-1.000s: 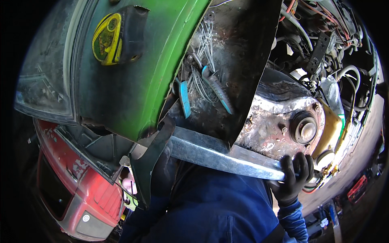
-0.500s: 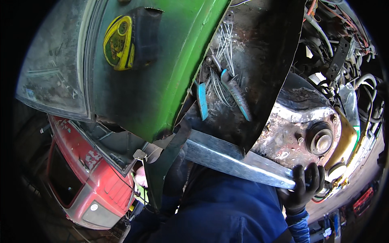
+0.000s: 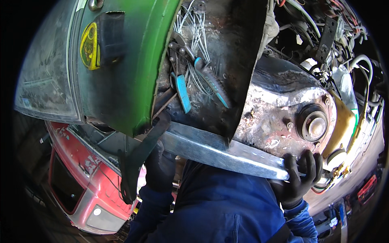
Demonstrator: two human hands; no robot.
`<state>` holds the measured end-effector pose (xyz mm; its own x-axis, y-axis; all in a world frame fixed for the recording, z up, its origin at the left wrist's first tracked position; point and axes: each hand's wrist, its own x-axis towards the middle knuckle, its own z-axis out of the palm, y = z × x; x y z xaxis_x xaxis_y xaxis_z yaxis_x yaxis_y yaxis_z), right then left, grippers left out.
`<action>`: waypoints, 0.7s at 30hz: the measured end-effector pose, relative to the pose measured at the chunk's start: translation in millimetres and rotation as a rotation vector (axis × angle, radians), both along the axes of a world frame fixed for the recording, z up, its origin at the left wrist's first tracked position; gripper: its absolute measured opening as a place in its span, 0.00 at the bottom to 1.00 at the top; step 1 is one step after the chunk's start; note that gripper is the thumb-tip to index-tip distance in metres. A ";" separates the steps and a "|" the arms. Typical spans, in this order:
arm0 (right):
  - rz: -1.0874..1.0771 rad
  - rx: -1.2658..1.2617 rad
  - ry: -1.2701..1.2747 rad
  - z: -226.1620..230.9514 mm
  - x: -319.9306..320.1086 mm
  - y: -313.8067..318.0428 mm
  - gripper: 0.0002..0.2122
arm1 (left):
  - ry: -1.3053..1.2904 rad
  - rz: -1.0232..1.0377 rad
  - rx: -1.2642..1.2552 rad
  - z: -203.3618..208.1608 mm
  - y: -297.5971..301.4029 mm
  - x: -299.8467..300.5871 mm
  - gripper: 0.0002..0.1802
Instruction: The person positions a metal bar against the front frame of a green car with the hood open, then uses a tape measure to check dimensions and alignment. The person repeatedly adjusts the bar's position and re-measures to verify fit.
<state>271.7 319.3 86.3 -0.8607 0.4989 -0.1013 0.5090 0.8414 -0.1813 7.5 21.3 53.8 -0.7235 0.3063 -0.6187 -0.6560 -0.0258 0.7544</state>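
Observation:
A long bare sheet-metal strip [image 3: 219,150], bent along its length, lies slantwise in front of my body, under the lower edge of a dark body panel [image 3: 243,81]. My right hand [image 3: 300,174], in a black glove, is closed around its right end, fingers curled up over it. At its left end my left hand [image 3: 160,162], also gloved, grips it, its fingers partly hidden. A dark curved metal piece [image 3: 135,166] hangs beside the left hand. Above the strip, pliers with teal handles [image 3: 210,87] rest among thin wires [image 3: 198,38].
A yellow and black tape measure [image 3: 90,46] sits on the green body panel [image 3: 142,77] at the left. To the right are a rusty inner panel with a round mount [image 3: 314,123] and loose wiring and hoses [image 3: 316,36]. A red vehicle [image 3: 97,174] stands at lower left.
The view has shifted, so the green panel and pliers sit farther left. The left hand shows more plainly at the strip's left end. Both hands stay at the strip's ends.

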 end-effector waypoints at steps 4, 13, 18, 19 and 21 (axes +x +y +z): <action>-0.001 -0.003 -0.001 -0.2 0.8 0.3 0.33 | 0.073 -0.012 -0.060 -5.4 6.6 0.4 0.32; 0.024 0.025 -0.007 -1.9 2.2 2.8 0.35 | 0.192 -0.137 -0.166 1.2 16.9 1.4 0.28; 0.021 0.007 -0.009 -2.7 4.5 2.5 0.36 | 0.187 -0.191 -0.244 1.5 8.3 -0.2 0.31; 0.010 0.000 -0.009 -2.8 4.8 1.7 0.36 | 0.273 -0.327 -0.359 2.0 3.7 -2.6 0.32; 0.001 -0.006 -0.007 -3.0 5.0 0.6 0.36 | 0.203 -0.451 -0.483 1.5 -4.9 -7.3 0.33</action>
